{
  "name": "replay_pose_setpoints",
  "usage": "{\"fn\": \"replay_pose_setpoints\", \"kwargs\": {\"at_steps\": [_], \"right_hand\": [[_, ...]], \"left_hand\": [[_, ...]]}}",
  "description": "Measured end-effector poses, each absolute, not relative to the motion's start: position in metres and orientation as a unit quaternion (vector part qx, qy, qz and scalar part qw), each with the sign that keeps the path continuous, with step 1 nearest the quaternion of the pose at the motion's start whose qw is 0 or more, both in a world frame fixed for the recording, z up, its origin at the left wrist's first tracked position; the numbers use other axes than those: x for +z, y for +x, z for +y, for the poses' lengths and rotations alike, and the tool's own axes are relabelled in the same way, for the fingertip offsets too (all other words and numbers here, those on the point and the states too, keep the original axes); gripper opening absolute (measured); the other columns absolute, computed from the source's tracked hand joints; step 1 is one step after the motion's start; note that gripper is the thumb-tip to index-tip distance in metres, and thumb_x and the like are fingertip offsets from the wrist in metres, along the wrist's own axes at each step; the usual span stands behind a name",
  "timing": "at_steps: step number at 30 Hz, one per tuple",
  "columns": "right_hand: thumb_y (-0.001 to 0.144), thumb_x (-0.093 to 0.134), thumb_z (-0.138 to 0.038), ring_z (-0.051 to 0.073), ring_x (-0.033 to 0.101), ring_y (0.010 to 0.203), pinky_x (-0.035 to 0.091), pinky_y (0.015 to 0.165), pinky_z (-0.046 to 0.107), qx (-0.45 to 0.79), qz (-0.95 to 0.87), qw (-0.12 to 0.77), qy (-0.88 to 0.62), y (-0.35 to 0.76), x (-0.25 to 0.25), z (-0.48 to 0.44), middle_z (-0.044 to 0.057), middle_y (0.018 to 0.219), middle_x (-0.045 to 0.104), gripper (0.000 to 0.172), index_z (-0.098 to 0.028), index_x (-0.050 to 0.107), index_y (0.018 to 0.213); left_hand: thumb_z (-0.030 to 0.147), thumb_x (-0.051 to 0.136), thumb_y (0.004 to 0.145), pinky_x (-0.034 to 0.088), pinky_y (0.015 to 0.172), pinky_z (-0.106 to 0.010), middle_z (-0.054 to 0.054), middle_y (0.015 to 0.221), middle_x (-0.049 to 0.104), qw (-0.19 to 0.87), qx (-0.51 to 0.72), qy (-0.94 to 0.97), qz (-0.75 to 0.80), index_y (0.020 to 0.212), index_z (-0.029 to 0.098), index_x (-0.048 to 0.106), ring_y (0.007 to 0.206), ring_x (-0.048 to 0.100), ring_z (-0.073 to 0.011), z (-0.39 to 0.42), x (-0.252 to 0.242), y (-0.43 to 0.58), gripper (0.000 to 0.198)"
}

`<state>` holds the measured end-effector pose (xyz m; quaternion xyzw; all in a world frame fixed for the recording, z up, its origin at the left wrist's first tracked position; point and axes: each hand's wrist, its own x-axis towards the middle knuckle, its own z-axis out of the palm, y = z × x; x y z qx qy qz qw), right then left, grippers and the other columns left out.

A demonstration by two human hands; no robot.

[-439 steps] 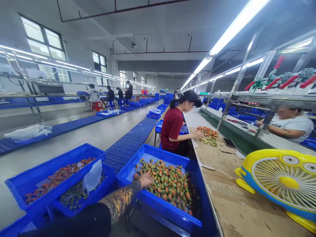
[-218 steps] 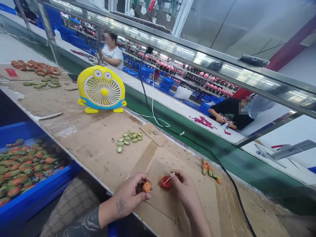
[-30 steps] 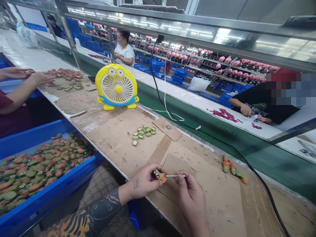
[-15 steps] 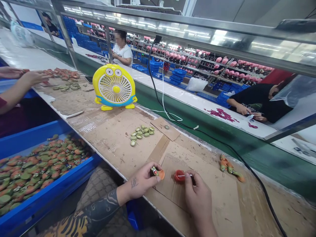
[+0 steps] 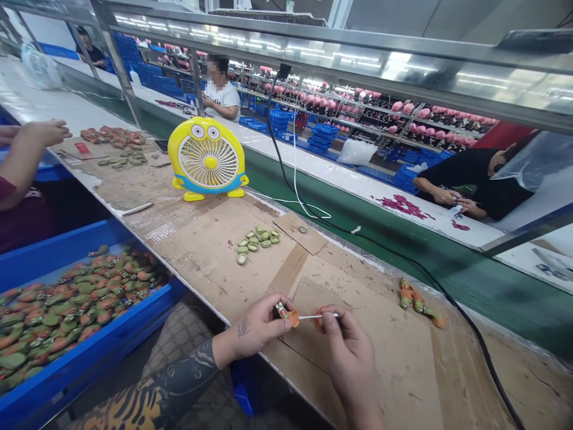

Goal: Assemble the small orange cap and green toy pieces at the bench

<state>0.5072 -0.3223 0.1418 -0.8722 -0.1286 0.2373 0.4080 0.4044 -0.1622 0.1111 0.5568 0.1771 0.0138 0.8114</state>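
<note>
Cardboard [image 5: 201,254] print [image 5: 160,233] seemingly illegible; left hand [image 5: 255,328] grasping green-orange piece [image 5: 293,317], right hand [image 5: 356,352] pinching white stick [image 5: 310,316].

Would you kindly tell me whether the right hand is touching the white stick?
Touching: the head view shows the right hand pinching the white stick near one end.

Matt figure [image 5: 290,317] and smooth stick [image 5: 308,317], held over rough cardboard [image 5: 398,364].
Beneath the grip, the cardboard is scuffed; glossy plastic is seen in the fan [image 5: 210,162] beyond it and the bin [image 5: 120,343] to the grip's left, shiny metal in the rail [image 5: 250,40] farther off.
</note>
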Motion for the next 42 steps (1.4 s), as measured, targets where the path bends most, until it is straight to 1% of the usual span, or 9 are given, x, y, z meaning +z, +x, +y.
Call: {"fn": "replay_pose_setpoints", "kwargs": {"at_steps": [5, 10, 15, 18, 26, 29, 31, 36, 42], "right_hand": [[0.064, 0.016, -0.09, -0.025, 0.041, 0.075, 0.039, 0.072, -0.011, 0.236, -0.149, 0.377, -0.883, 0.51, 0.135, -0.32, -0.003, 0.093, 0.056, 0.093, -0.016, 0.054, 0.107], [0.066, 0.015, -0.089, -0.026, 0.04, 0.075, 0.037, 0.071, -0.013, 0.24, -0.161, 0.375, -0.881, 0.509, 0.137, -0.316, -0.003, 0.095, 0.056, 0.093, -0.016, 0.053, 0.108], [0.064, 0.023, -0.088, -0.024, 0.046, 0.078, 0.041, 0.075, -0.012, 0.239, -0.131, 0.432, -0.86, 0.512, 0.141, -0.322, -0.002, 0.092, 0.055, 0.092, -0.012, 0.051, 0.108], [0.064, 0.023, -0.089, -0.026, 0.044, 0.076, 0.037, 0.072, -0.015, 0.161, -0.061, 0.453, -0.875, 0.522, 0.144, -0.333, -0.003, 0.094, 0.056, 0.093, -0.013, 0.05, 0.109], [0.067, 0.015, -0.088, -0.033, 0.034, 0.076, 0.023, 0.068, -0.021, 0.145, -0.125, 0.276, -0.942, 0.543, 0.127, -0.344, -0.011, 0.108, 0.055, 0.085, -0.036, 0.053, 0.123], [0.066, 0.014, -0.089, -0.03, 0.03, 0.068, 0.023, 0.064, -0.016, 0.064, -0.072, 0.276, -0.956, 0.545, 0.137, -0.345, -0.01, 0.1, 0.056, 0.091, -0.039, 0.045, 0.134], [0.065, 0.011, -0.091, -0.028, 0.032, 0.065, 0.026, 0.063, -0.014, 0.045, -0.051, 0.277, -0.958, 0.545, 0.151, -0.339, -0.01, 0.095, 0.056, 0.091, -0.038, 0.048, 0.13], [0.069, 0.017, -0.084, -0.032, 0.041, 0.074, 0.027, 0.065, -0.018, 0.147, -0.216, 0.247, -0.933, 0.545, 0.179, -0.281, -0.017, 0.115, 0.053, 0.076, -0.041, 0.048, 0.124], [0.072, 0.026, -0.062, -0.03, 0.016, 0.07, 0.003, 0.06, -0.013, 0.179, -0.353, 0.166, -0.903, 0.566, 0.157, -0.174, -0.017, 0.123, 0.047, 0.06, -0.045, 0.041, 0.127]], "left_hand": [[0.05, 0.082, 0.073, 0.04, 0.062, -0.005, 0.006, 0.083, 0.056, 0.817, 0.009, 0.551, 0.17, 0.097, 0.017, 0.063, 0.071, 0.05, 0.0034, -0.163, 0.111, 0.403, 0.044], [0.05, 0.078, 0.075, 0.038, 0.058, -0.002, 0.006, 0.075, 0.057, 0.814, -0.003, 0.557, 0.164, 0.093, 0.015, 0.063, 0.065, 0.048, 0.0039, -0.161, 0.115, 0.401, 0.042], [0.049, 0.075, 0.076, 0.04, 0.055, -0.003, 0.004, 0.078, 0.065, 0.818, -0.008, 0.552, 0.161, 0.09, 0.015, 0.064, 0.061, 0.051, 0.0034, -0.16, 0.116, 0.402, 0.039], [0.051, 0.076, 0.075, 0.044, 0.056, -0.003, 0.002, 0.08, 0.067, 0.823, -0.004, 0.545, 0.163, 0.089, 0.014, 0.063, 0.062, 0.053, 0.0024, -0.16, 0.114, 0.403, 0.042], [0.054, 0.078, 0.072, 0.048, 0.056, -0.003, 0.005, 0.074, 0.061, 0.83, 0.011, 0.534, 0.162, 0.09, 0.014, 0.061, 0.06, 0.052, 0.0023, -0.158, 0.105, 0.407, 0.047], [0.056, 0.081, 0.069, 0.047, 0.055, -0.003, 0.005, 0.075, 0.06, 0.838, 0.02, 0.52, 0.164, 0.09, 0.014, 0.061, 0.061, 0.053, 0.0017, -0.158, 0.107, 0.408, 0.052], [0.059, 0.086, 0.064, 0.043, 0.053, -0.003, 0.004, 0.074, 0.06, 0.852, 0.005, 0.501, 0.152, 0.091, 0.013, 0.061, 0.06, 0.052, 0.0021, -0.159, 0.111, 0.406, 0.059], [0.063, 0.086, 0.06, 0.042, 0.055, -0.004, 0.002, 0.073, 0.059, 0.861, 0.088, 0.475, 0.161, 0.091, 0.011, 0.06, 0.062, 0.053, 0.0002, -0.165, 0.113, 0.387, 0.066], [0.062, 0.08, 0.066, 0.05, 0.065, -0.009, -0.002, 0.08, 0.062, 0.869, 0.12, 0.452, 0.163, 0.092, 0.011, 0.059, 0.07, 0.061, -0.005, -0.174, 0.104, 0.334, 0.06]]}}
